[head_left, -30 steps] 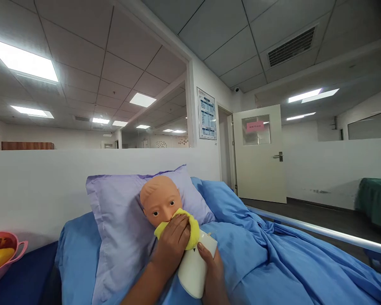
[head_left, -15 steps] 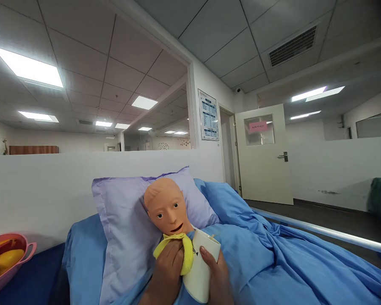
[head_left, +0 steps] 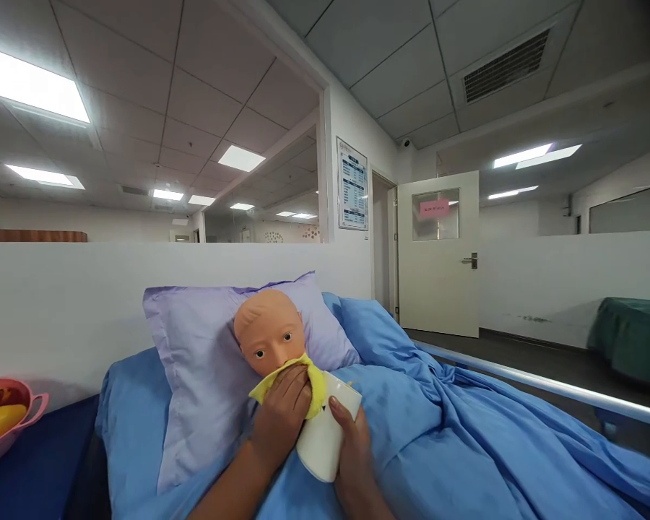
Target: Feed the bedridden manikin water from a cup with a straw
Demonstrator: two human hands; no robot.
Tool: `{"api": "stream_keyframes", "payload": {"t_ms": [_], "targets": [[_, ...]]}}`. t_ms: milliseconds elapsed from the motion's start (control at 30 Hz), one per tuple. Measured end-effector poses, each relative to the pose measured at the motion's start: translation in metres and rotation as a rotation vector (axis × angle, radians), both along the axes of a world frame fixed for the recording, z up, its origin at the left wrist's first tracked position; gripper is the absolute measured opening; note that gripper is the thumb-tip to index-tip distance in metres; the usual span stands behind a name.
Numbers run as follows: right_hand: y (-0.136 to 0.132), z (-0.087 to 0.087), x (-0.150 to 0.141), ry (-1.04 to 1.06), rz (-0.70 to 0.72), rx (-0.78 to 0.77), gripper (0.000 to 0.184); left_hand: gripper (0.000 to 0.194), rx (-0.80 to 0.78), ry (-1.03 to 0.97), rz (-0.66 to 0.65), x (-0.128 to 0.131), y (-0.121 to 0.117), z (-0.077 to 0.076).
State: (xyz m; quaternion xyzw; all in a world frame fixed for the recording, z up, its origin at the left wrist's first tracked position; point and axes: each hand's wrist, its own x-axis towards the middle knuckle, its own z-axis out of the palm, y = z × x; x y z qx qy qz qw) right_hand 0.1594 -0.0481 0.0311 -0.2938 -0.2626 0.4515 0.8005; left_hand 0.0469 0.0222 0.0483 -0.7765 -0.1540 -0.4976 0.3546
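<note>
Cloth of bright yellow fabric [head_left: 318,396] lay bunched in your left hand [head_left: 284,408], which held it over the mouth of a bald, tan mannequin head [head_left: 267,321]. Your right hand [head_left: 353,442] was wrapped around a smooth white cup [head_left: 318,444], tilted, close beside the cloth. The head rested on a lilac fabric pillow [head_left: 189,383], with rumpled blue bedding [head_left: 492,448] around it. To your left, a pink plastic basket [head_left: 8,442] stood on a dark blue surface [head_left: 48,462].
</note>
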Motion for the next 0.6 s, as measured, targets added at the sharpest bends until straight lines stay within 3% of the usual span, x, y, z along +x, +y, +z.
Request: {"api": "stream_keyframes", "payload": {"t_ms": [300, 367, 433, 533, 600], "targets": [[-0.003, -0.01, -0.001, -0.107, 0.054, 0.015, 0.069, 0.029, -0.176, -0.14, 0.003, -0.013, -0.023, -0.033], [-0.001, -0.012, 0.0, -0.11, 0.056, 0.028, 0.069, 0.03, -0.256, -0.133, -0.059, -0.016, -0.027, -0.027], [0.003, -0.014, 0.001, -0.091, 0.063, 0.056, 0.07, 0.029, -0.271, -0.103, -0.135, -0.016, -0.03, -0.011], [0.007, -0.016, 0.003, -0.079, 0.053, 0.098, 0.069, 0.025, -0.126, -0.015, -0.17, -0.011, -0.029, 0.018], [0.008, -0.016, 0.004, -0.083, 0.036, 0.094, 0.066, 0.025, -0.042, 0.041, -0.134, -0.008, -0.021, 0.028]]}}
